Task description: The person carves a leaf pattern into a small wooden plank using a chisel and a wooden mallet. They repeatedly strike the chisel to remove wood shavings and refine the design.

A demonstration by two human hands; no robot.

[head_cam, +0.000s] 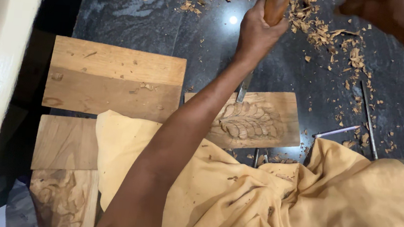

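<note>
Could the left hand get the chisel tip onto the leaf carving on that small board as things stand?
Probably yes. The left hand grips the chisel just above the carved board, the blade already points down at the leaf carving, and nothing lies between them.

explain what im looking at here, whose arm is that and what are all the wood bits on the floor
This is one picture from a camera worn on a person's head, looking down at their own work. The long arm in the middle is theirs, and its left hand grips the wooden handle of a chisel. The blade reaches down to a carved wood panel with a leaf pattern. The right hand is mostly out of view at the top right, so what it does cannot be told. The dark stone floor holds wood shavings, plain boards, another carved piece and thin metal tools. The yellow cloth covers the person's lap.
</note>
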